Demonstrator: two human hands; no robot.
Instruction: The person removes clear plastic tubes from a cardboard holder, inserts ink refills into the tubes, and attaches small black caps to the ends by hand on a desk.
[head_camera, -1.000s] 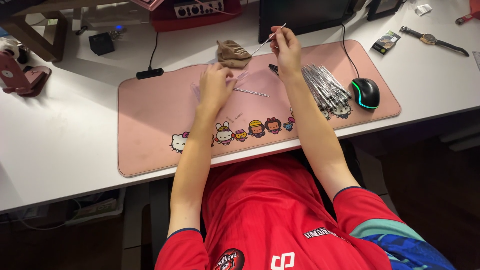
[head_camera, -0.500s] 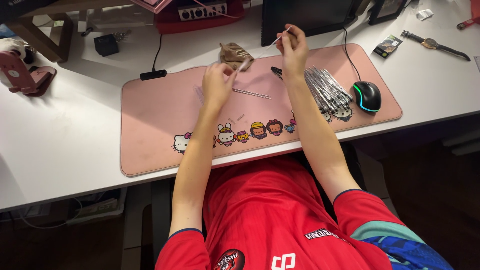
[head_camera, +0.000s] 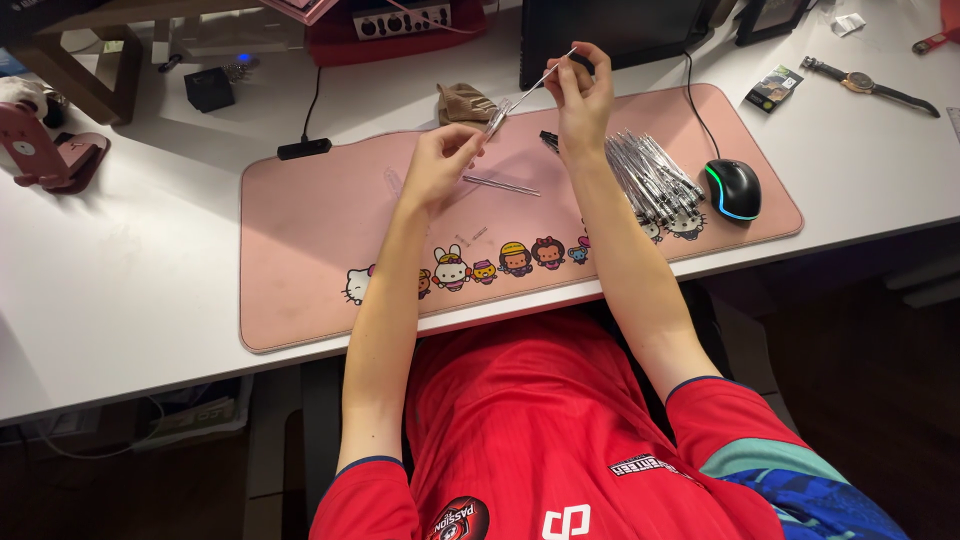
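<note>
**A:** From the left, what am I holding? My left hand (head_camera: 437, 165) is pinched around a clear pen barrel (head_camera: 496, 120), held up over the pink desk mat (head_camera: 330, 230), near its back edge.

**B:** And your right hand (head_camera: 582, 92) is closed on the end of a thin refill rod (head_camera: 548, 72) that slants down to the barrel's mouth. I judge both parts light, and the rod likely bendy, so I would hold it close to the barrel. The smooth plastic may slip; a firm grip at mid-length looks best.

**A:** Below my hands 1 loose clear tube (head_camera: 500, 185) lies flat on the mat. To the right sits a pile of clear pens (head_camera: 652, 178), just beside the computer mouse (head_camera: 733, 188).

**B:** The mat looks soft, so small parts should not roll far. It lies on a white desk (head_camera: 120, 270), with a wristwatch (head_camera: 868, 86) at the far right. Underneath the desk the room is dark.
</note>
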